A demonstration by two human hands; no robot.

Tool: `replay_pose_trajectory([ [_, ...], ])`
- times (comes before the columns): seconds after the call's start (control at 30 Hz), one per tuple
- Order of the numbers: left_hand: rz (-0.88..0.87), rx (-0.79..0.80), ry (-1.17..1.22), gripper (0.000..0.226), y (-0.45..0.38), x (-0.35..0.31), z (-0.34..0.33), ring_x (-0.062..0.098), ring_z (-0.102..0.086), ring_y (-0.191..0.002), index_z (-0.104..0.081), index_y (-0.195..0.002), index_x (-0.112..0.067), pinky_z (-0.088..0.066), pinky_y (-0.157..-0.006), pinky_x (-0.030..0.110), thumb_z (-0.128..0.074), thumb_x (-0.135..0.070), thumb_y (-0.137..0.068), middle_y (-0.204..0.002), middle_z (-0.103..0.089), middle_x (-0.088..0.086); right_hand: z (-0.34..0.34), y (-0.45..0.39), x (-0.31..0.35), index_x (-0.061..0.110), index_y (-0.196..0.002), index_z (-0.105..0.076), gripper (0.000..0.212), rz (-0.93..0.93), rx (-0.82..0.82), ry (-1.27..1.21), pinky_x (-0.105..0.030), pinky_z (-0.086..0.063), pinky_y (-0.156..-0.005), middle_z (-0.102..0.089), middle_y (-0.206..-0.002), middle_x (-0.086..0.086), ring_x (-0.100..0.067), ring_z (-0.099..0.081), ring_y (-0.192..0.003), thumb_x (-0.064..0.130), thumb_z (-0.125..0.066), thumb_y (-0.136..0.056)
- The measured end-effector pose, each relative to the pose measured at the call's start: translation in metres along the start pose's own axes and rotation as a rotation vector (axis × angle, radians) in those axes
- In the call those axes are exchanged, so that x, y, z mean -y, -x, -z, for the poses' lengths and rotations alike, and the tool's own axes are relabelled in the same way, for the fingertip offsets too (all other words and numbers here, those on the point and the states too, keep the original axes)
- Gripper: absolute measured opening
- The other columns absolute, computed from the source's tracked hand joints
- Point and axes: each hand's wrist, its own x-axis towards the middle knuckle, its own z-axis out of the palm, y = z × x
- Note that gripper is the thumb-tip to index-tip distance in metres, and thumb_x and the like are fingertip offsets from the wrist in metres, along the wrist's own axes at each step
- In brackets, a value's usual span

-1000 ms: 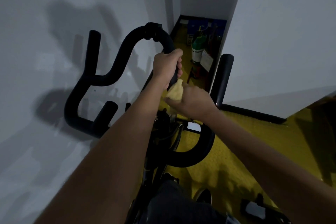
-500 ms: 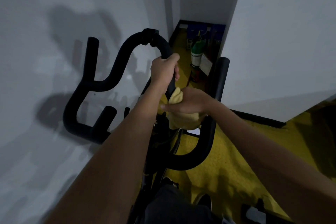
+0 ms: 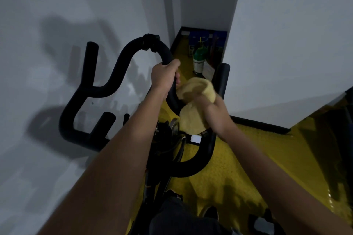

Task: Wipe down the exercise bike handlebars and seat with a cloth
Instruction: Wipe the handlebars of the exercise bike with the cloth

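Handlebars [image 3: 114,82] stand black against the white wall [image 3: 47,25], left of centre. Left hand [image 3: 164,77] grips the central loop of the bar. Right hand [image 3: 215,114] clutches the yellow cloth [image 3: 193,101], bunched just beside the bar. Green bottle [image 3: 198,61] stands far on the yellow floor [image 3: 238,158].

A gym corner: exercise bike handlebars [image 3: 118,74], yellow rubber floor [image 3: 238,162], white walls [image 3: 286,34].
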Motion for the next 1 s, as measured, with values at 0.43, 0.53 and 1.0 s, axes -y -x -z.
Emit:
replay_pose_trajectory([
  [0.43,-0.008,0.011,-0.002,0.016,0.002,0.001,-0.001,0.013,-0.047,-0.044,-0.052,-0.07,-0.014,-0.042,-0.048,0.026,-0.061,-0.02,-0.082,-0.055,-0.053,0.0,0.004,-0.002,0.026,0.017,-0.148,-0.034,0.072,0.206,-0.729,0.176,-0.054,-0.038,-0.111,-0.047,-0.144,-0.006,-0.027,-0.046,-0.132,0.044,-0.06,-0.087],
  [0.53,-0.018,0.004,-0.012,0.018,0.002,0.001,-0.001,0.014,-0.049,-0.045,-0.053,-0.069,-0.014,-0.043,-0.048,0.026,-0.062,-0.021,-0.083,-0.056,-0.054,0.001,-0.008,-0.034,0.006,0.007,-0.158,-0.013,0.094,0.101,-0.677,0.312,-0.055,-0.036,-0.114,-0.034,-0.157,-0.016,-0.034,-0.038,-0.141,0.046,-0.066,-0.091],
  [1.0,-0.055,-0.142,-0.015,0.017,0.004,0.001,-0.008,0.016,-0.049,-0.045,-0.056,-0.072,-0.011,-0.044,-0.047,0.027,-0.063,-0.021,-0.083,-0.058,-0.056,0.005,0.004,0.043,-0.062,0.018,-0.113,-0.068,0.06,-0.451,-0.179,-0.25,-0.031,-0.056,-0.056,-0.076,-0.099,-0.01,-0.026,-0.073,-0.077,0.064,-0.077,-0.076],
])
